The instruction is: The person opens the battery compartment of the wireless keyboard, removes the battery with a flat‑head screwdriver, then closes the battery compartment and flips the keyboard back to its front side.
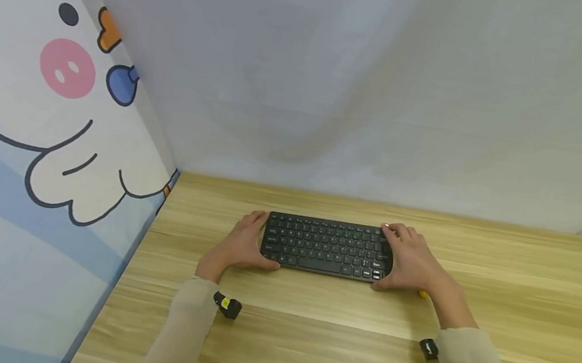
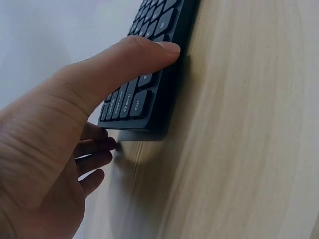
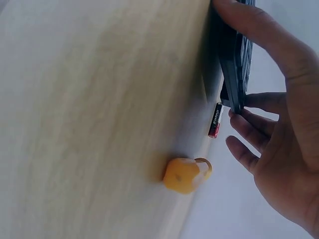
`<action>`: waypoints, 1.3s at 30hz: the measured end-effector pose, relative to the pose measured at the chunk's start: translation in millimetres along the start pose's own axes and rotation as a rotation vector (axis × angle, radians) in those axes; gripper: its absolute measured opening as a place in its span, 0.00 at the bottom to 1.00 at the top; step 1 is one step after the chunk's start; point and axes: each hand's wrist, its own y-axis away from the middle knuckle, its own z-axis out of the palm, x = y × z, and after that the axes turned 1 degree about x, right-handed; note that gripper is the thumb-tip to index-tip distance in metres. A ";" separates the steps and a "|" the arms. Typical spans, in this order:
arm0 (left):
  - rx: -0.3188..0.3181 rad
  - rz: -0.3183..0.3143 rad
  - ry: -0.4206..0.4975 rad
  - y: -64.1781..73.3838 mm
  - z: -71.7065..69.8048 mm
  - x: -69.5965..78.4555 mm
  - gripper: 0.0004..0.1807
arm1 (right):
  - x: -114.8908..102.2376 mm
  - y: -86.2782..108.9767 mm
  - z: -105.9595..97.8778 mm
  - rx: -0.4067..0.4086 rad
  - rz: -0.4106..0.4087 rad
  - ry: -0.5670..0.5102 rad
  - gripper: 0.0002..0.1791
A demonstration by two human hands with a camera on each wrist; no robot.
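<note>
A black keyboard (image 1: 326,247) lies lengthwise across the wooden table, its keys facing up. My left hand (image 1: 246,245) grips its left end, the thumb (image 2: 149,54) on the front edge by the bottom row of keys and the other fingers around the side. At the other end, my right hand (image 1: 410,260) holds the keyboard with the thumb at the front corner and the fingertips at the back corner. In both wrist views a dark shadow falls on the table along the keyboard's edge.
In the right wrist view, a red-and-black battery (image 3: 215,120) lies beyond the keyboard's right end. Closer sits a small orange object (image 3: 183,175) with a pale patch and a loop. A grey-white wall (image 1: 332,91) stands behind the table, and a cartoon-printed panel (image 1: 14,176) at the left.
</note>
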 end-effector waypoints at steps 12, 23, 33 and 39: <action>-0.001 0.016 -0.001 0.2 1.0 -2.5 0.72 | 2.3 1.5 3.0 -0.056 0.029 -0.028 0.75; -0.001 0.004 0.032 2.3 3.5 -5.1 0.72 | 3.2 3.7 4.4 -0.051 0.036 -0.007 0.77; -0.009 0.024 0.021 3.4 0.0 -8.5 0.70 | 6.6 12.4 9.5 -0.025 0.053 -0.092 0.77; 0.045 0.005 0.011 5.5 -8.7 -7.5 0.63 | 6.6 15.3 0.9 0.034 0.071 -0.168 0.62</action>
